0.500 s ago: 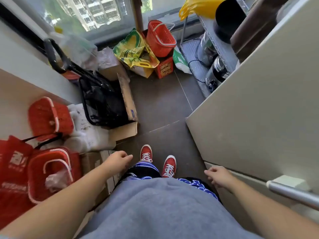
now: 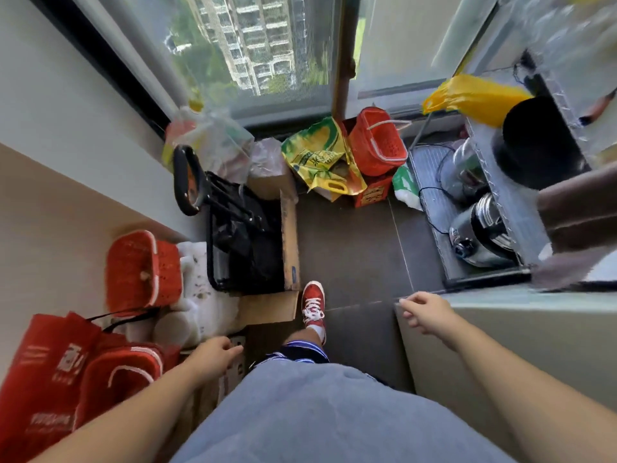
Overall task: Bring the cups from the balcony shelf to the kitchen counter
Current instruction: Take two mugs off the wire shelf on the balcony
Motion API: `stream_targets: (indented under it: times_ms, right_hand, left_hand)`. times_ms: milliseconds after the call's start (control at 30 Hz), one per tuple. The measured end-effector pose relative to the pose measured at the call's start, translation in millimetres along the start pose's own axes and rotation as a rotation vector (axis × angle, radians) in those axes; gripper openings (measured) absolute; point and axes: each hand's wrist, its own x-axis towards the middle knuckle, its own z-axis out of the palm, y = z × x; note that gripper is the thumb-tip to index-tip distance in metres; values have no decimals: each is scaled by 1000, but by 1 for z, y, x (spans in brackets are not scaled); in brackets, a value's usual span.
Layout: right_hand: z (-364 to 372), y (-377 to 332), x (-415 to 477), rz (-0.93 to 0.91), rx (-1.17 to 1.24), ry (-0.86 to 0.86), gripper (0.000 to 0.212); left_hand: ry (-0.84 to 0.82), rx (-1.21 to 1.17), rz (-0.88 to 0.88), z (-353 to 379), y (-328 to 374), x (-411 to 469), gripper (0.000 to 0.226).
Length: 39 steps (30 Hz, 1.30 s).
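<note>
While left hand [image 2: 213, 357] curls, right hand [image 2: 424, 310] relaxes (loosely).

The top right corner is all smeared, so things high on the shelf [image 2: 517, 208] cannot be told, and the right edge cuts the shelf off. A black round thing [image 2: 534, 142] sits there; I cannot tell what it is. The red bag [image 2: 43, 372] is cut by the left edge, its white words too fuzzy to read. The grey shirt [image 2: 317, 412] hides one foot; one red shoe [image 2: 313, 304] shows.

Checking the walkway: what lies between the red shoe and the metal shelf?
Head view: only bare dark floor tile between red shoe and metal shelf.
</note>
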Motion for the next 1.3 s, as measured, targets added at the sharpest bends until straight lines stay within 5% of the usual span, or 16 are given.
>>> stream_targets:
  times_ms: [600, 933, 1300]
  right_hand:
    - [-101, -91, 84, 230, 43, 46, 20]
    - [-234, -298, 139, -274, 66, 119, 9]
    - [-387, -446, 33, -773, 171, 600, 7]
  left_hand:
    - [4, -138, 305, -182, 300, 99, 30]
    - [93, -228, 694, -268, 531, 68, 22]
    - [182, -254, 1250, -380, 705, -27, 32]
